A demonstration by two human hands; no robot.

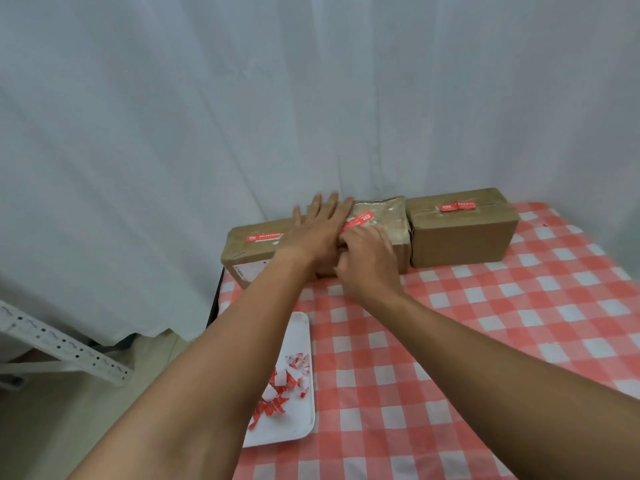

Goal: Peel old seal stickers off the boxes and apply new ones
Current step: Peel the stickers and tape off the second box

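Observation:
Three brown cardboard boxes stand in a row at the table's far edge. My left hand [320,225] lies flat with straight fingers on top of the middle box [388,216], holding it down. My right hand [367,254] has its fingers curled at the near end of a red seal sticker [362,218] on that box and pinches it. The left box [249,251] and the right box [460,237] each carry a red seal sticker [457,206] on top.
A white tray [298,327] near the table's left edge holds several torn red and white sticker scraps [277,389]. The table wears a red and white checked cloth [450,341]. A white curtain hangs behind, and a metal shelf rail [62,344] stands at lower left.

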